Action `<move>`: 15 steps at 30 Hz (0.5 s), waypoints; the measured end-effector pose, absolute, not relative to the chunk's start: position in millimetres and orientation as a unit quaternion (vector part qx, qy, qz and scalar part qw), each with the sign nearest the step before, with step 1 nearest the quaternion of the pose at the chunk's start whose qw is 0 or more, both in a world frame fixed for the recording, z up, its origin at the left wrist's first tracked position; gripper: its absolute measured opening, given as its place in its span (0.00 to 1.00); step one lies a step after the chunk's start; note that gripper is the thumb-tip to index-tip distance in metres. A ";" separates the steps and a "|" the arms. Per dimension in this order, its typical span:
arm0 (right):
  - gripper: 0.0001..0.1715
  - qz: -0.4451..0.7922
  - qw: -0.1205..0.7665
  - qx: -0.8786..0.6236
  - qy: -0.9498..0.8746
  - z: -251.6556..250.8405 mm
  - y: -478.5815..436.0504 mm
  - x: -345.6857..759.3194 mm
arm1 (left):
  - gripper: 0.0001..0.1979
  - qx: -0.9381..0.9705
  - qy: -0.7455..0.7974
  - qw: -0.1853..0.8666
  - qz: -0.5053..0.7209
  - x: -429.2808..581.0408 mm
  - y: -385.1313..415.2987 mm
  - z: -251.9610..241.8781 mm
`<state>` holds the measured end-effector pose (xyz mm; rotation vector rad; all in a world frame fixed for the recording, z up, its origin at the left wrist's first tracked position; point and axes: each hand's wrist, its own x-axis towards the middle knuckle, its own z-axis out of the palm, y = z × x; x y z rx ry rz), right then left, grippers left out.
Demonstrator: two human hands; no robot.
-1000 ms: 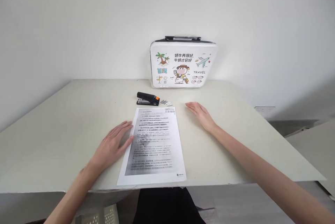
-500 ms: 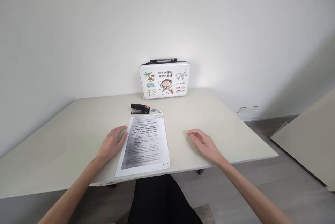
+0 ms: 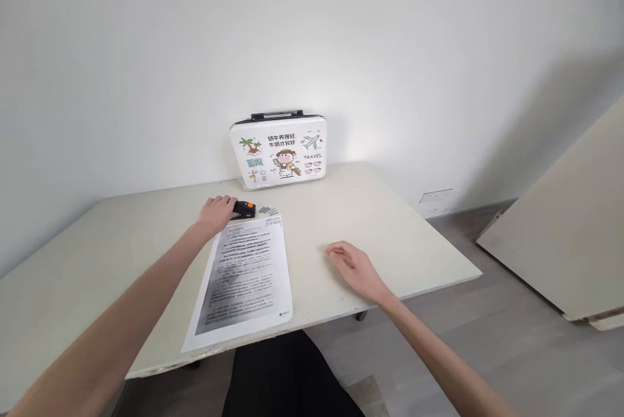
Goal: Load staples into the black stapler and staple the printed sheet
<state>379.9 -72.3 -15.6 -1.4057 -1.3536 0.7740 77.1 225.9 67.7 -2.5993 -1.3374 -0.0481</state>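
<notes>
My left hand point(image 3: 218, 212) is wrapped over the left end of a black stapler point(image 3: 245, 210) with an orange patch, which lies on the table. The hand hides most of the stapler's left part. Just right of it are several short strips of staples point(image 3: 268, 210). Below the stapler lies a printed sheet of paper point(image 3: 248, 274), its lower edge close to the table's front edge. To the right of the sheet, my right hand point(image 3: 355, 267) rests on its side on the tabletop, fingers loosely curved and holding nothing.
A white case point(image 3: 279, 152) with cartoon prints and a black handle stands upright at the back of the table point(image 3: 390, 228), near the wall. A pale panel point(image 3: 560, 228) stands on the floor at the right.
My left hand has moved from the sheet's left edge up and forward onto the stapler, closing over it. My right hand stays by the sheet. The whole view has shifted a little to the right.
</notes>
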 end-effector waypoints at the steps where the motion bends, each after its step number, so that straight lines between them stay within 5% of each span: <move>1: 0.15 0.319 0.500 -0.580 -0.558 -15.5 -72.2 380.1 | 0.15 -0.881 -0.459 0.112 -0.014 77.1 225.7 67.1; 15: 0.16 0.303 0.580 -0.571 -0.496 -30.2 -66.3 389.0 | 0.20 -0.927 -0.353 0.058 -0.117 125.9 111.2 89.8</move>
